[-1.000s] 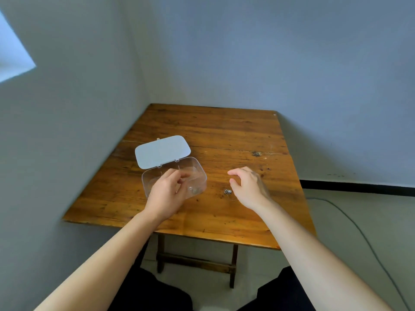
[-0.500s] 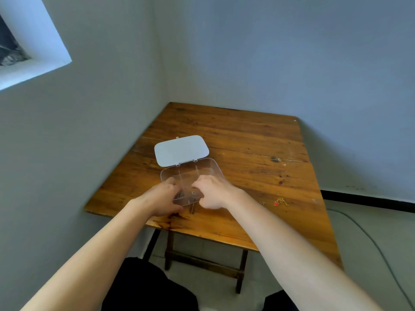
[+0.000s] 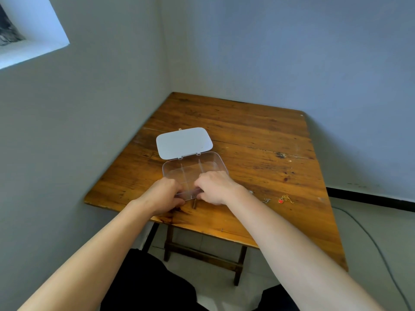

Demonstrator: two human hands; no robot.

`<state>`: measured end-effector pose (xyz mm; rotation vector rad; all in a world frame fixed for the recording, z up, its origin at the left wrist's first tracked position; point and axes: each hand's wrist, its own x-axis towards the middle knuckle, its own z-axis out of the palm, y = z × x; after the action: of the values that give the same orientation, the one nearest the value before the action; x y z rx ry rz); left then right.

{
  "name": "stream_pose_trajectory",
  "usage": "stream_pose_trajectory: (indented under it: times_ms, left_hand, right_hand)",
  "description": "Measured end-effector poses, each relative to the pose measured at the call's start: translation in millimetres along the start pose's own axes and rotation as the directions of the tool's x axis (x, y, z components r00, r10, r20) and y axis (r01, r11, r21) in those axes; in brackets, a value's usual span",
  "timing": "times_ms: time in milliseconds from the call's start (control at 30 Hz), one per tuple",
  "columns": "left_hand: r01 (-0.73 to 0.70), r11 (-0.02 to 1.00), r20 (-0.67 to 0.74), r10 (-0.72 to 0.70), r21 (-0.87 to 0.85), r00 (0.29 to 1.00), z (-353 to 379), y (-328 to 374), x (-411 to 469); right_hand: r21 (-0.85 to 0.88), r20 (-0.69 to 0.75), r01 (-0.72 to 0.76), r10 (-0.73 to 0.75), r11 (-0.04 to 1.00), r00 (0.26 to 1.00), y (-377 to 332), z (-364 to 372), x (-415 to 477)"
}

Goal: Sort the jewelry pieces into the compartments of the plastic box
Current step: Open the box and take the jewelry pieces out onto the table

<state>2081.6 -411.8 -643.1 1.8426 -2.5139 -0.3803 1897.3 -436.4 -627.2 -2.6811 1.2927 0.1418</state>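
Since a moment ago, both my hands, left (image 3: 162,194) and right (image 3: 214,187), are clasping the plastic box (image 3: 193,170) at the worktop's (image 3: 258,140) near edge, steadying it for sorting.

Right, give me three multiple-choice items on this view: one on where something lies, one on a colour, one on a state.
1. Where does the gold chain with the red charm lie?
A. In the box
B. On the table, to the right of the right hand
C. On the lid

2. What colour is the table?
A. White
B. Brown wood
C. Black

3. How does the lid of the plastic box stand?
A. Shut
B. Taken off and set on the floor
C. Open, folded back flat behind the box

Answers:
1 B: the chain rests on the bare wood beyond the right hand.
2 B: planks with grain show all over.
3 C: the lid lies flat at the box's far edge, joined at the hinge, while the left hand and the right hand are at the near rim.
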Motion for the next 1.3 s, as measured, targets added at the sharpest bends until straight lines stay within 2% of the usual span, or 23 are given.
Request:
stream_pose_trajectory:
  times_ms: [67, 300, 467, 600, 767, 900, 967, 1133, 1300]
  left_hand:
    - [-0.001, 1.0, 0.0, 0.001, -0.009, 1.0, 0, 1, 0]
    - [0.002, 0.999, 0.008, -0.002, -0.035, 1.0, 2, 0, 1]
    - [0.021, 0.974, -0.069, -0.037, -0.224, 0.997, 4, -1, -5]
    - [0.008, 0.963, -0.08, -0.031, -0.269, 0.996, 2, -1, -8]
    - [0.007, 0.9, -0.046, -0.03, -0.437, 0.998, -11, -4, -9]
    - [0.001, 0.858, -0.037, -0.023, -0.514, 0.999, -18, -1, -15]
    - [-0.006, 0.805, -0.099, -0.066, -0.593, 0.993, -22, 0, -17]
    - [-0.03, 0.579, -0.219, -0.259, -0.814, 0.941, -42, 6, -20]
    - [-0.153, 0.383, -0.266, -0.262, -0.911, 0.928, -67, 28, -14]
  right_hand:
    - [0.038, -0.009, -0.016, 0.016, 0.999, 1.0, 2, 1, 3]
    - [0.379, -0.081, -0.079, 0.119, 0.922, 0.99, 16, 7, 1]
    - [0.582, -0.121, -0.089, 0.195, 0.808, 0.973, 26, 14, -7]
    - [0.713, -0.147, -0.106, 0.297, 0.693, 0.943, 31, 20, -13]
    - [0.873, -0.14, -0.101, 0.444, 0.477, 0.885, 35, 23, -22]
    - [0.93, -0.129, -0.082, 0.528, 0.358, 0.839, 32, 20, -26]
    - [0.945, -0.125, -0.071, 0.556, 0.318, 0.821, 33, 17, -29]
    - [0.974, -0.14, 0.004, 0.593, 0.225, 0.793, 36, 4, -40]
    - [0.979, -0.198, 0.119, 0.629, 0.166, 0.752, 47, -16, -58]
